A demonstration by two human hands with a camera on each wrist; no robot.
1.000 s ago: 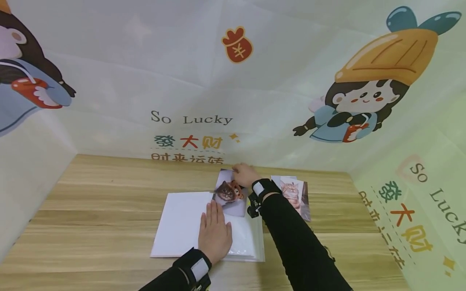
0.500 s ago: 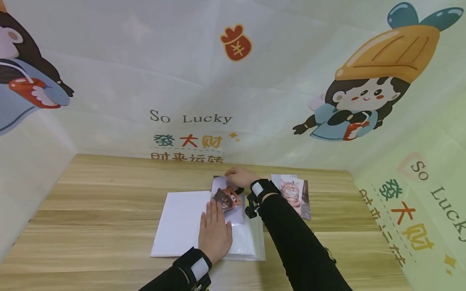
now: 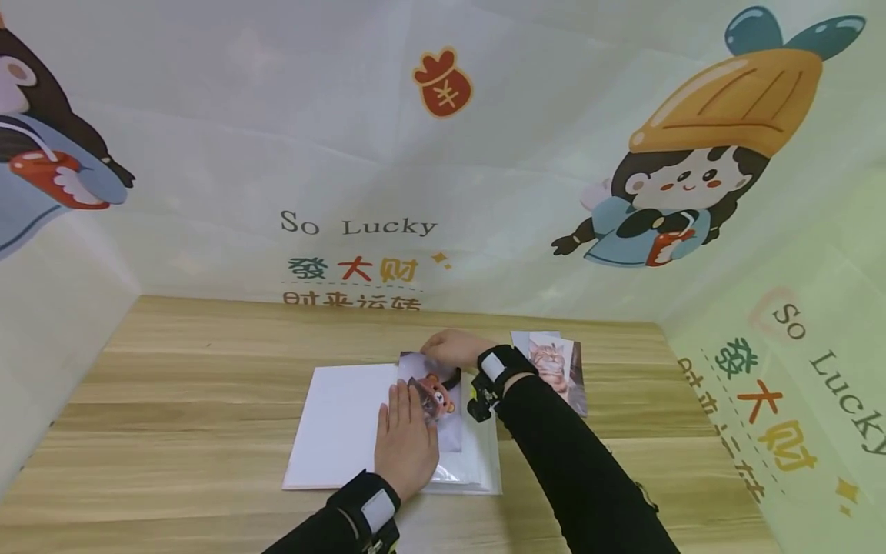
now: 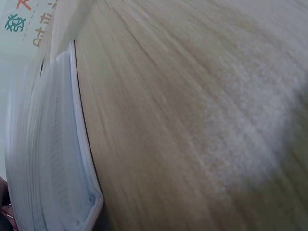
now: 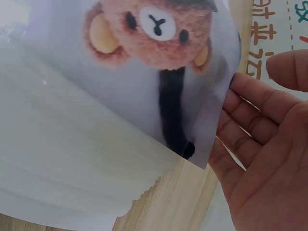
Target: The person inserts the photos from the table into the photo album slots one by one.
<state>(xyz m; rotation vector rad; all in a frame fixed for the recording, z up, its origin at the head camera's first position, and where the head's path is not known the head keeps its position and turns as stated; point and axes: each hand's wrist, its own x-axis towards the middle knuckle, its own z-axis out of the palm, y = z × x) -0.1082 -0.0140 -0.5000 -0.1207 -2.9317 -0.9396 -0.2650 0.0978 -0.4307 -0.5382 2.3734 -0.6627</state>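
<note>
White pages of an open album (image 3: 339,431) are spread on a wood-grain bench (image 3: 173,415), set toward the middle of its far edge. A photo print (image 3: 443,391) bearing a plush bear head is laid over the album's right-hand page, along its inner side, with its top end reaching past the page's far edge; how much is covered by the clear sleeve (image 3: 457,467) cannot be told. The left hand (image 3: 404,454) is laid flat, fingers straight, over the album's fold and the print's lower left, with nothing gripped. At the print's top end, the right hand (image 3: 457,348) is held loosely open; in the right wrist view, the print's edge is met by its slightly bent fingers (image 5: 262,94), while the thumb is held apart. Beyond the album's right side, toward the bench's far right corner, overlapping prints (image 3: 550,362) are laid, topped by a pink-toned picture. Along its far edge, the bench is backed by a pale sheet (image 3: 360,146) printed with cartoon figures and "So Lucky."
</note>
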